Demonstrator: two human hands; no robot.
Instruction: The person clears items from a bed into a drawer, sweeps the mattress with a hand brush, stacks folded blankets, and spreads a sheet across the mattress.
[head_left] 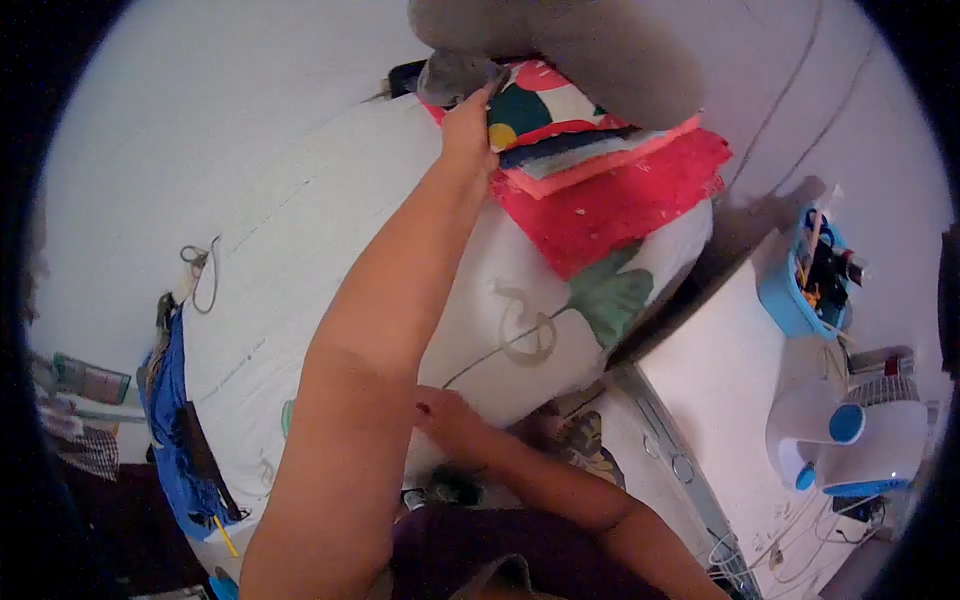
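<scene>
My left hand [470, 130] reaches far across the bed, its fingers closed on a grey cloth [452, 78]. That cloth lies at the left end of a stack of folded fabrics, topped by a patterned cloth [545, 95] in green, white and red. Beneath it are dark blue, grey and coral layers, with a red cloth [610, 210] spread at the bottom. My right hand [445, 415] rests low, close to the bed's near edge; my left forearm covers most of its fingers. Whether it holds anything cannot be made out.
The white bedsheet [300, 230] carries a green leaf print [612, 300]. A grey rounded cushion-like shape [600, 60] stands behind the stack. To the right, a white table [700, 380] bears a blue basket [790, 295] and a white appliance [880, 445]. Blue fabric [180, 430] hangs at left.
</scene>
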